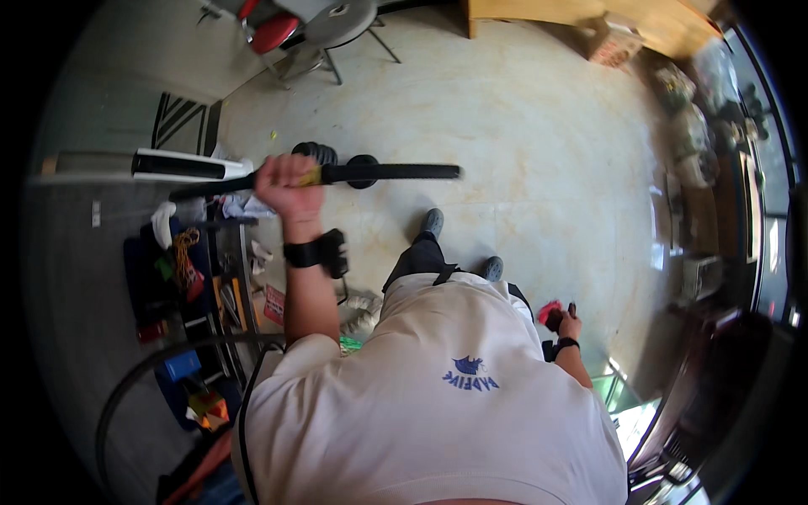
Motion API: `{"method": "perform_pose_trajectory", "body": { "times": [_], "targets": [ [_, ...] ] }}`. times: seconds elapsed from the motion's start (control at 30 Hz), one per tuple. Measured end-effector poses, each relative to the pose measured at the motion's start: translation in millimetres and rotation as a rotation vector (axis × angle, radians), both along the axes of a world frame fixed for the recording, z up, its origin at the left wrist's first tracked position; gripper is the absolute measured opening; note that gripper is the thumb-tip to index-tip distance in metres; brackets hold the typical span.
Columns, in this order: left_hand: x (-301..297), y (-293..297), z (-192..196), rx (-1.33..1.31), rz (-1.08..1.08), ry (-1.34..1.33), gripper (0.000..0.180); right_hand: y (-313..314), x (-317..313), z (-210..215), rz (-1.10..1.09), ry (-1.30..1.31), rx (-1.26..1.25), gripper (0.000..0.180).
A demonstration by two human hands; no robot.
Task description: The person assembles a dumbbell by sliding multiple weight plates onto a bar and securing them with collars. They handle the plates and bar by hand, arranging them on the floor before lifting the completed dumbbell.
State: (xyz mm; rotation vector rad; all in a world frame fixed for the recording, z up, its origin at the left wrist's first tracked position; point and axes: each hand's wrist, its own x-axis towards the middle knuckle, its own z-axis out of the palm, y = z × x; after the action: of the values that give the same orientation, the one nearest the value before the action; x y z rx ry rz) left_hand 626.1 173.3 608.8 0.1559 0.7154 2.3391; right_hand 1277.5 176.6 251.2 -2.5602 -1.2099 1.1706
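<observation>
Pale, glossy tiled floor (539,151), sunlit, with a grey mat strip (67,278) along the person's left and a striped mat (178,119) further off. Two stools at the far edge: one red-seated (271,32), one grey-seated (341,21). Wooden counter (572,12) beyond, one cardboard box (613,42) beside it. Cluttered shelves (699,135) along the right wall.

Left hand (288,187) raised, fingers wrapped tight round one long black bar (370,172), held level above the floor, a yellow patch showing at the grip. Two dark round wheels (337,160), possibly, just behind the bar. Right hand (566,321) low at the side, fingers closed on one small red-and-black tool (551,313). One black wristband on each arm.

Two grey shoes (432,221) on the tiles. Open tool rack (220,295) at the left, crowded with small coloured items too jumbled to count.
</observation>
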Motion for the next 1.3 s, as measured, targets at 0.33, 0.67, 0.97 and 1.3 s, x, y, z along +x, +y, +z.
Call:
{"method": "perform_pose_trajectory", "body": {
  "times": [0.33,0.67,0.97,1.3],
  "targets": [
    [-56.8,-200.7,6.6,-0.128,0.738,0.128,0.038,163.8,-212.1,61.8,0.476,0.094,0.097,0.039],
    [-160.8,-267.8,-62.5,-1.939,0.601,1.524,0.029,205.0,-449.4,143.4,0.871,0.123,0.099,0.034],
    [-198.6,-208.2,-117.3,-1.619,1.155,0.894,0.03,343.5,-607.0,50.0,1.264,0.29,0.147,0.035],
    [-268.7,-158.5,-253.8,-2.087,-0.024,0.443,0.024,343.8,-900.7,26.0,1.562,0.199,-0.151,0.025]
  ]
}}
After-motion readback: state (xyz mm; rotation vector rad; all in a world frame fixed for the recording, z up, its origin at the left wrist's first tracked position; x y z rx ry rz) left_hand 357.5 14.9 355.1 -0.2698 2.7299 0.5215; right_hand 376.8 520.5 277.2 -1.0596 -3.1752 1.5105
